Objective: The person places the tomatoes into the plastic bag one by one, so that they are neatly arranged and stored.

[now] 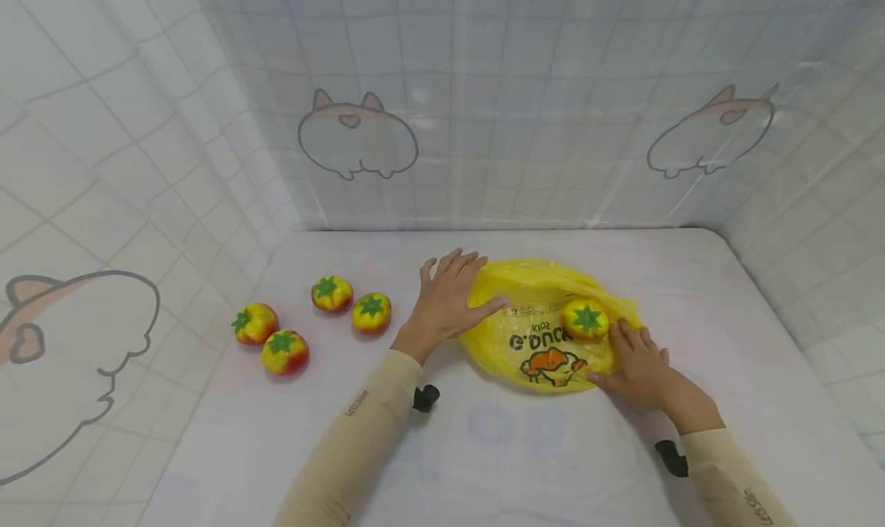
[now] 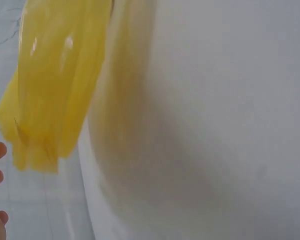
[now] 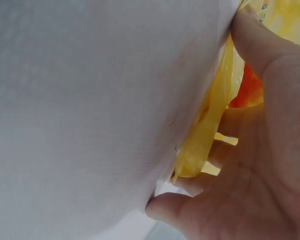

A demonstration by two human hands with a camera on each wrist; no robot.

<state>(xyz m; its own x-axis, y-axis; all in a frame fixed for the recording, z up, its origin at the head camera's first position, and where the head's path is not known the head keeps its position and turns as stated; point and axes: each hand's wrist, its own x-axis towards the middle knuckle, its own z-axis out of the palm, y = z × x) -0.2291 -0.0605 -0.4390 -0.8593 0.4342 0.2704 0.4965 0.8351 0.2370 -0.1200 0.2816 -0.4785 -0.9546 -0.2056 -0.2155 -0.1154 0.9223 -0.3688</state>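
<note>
The yellow bag (image 1: 491, 352) lies toward the right edge of the tabletop (image 1: 512, 458); toy fruit (image 1: 586, 319) on or inside it, undetermined. Left grip (image 1: 448, 300): spread, empty. Right grip (image 1: 639, 367): spread, touching the bag, pinching nothing. Light, even contact should prevent rolling.

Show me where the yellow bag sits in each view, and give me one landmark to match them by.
Head: the yellow bag lies right of centre, between the left hand and right hand.
Left wrist: the yellow bag is at the upper left, reaching the top edge.
Right wrist: the yellow bag shows right of centre and at the upper right, partly hidden by the hand.
Shared landmark: the white tabletop.
</note>
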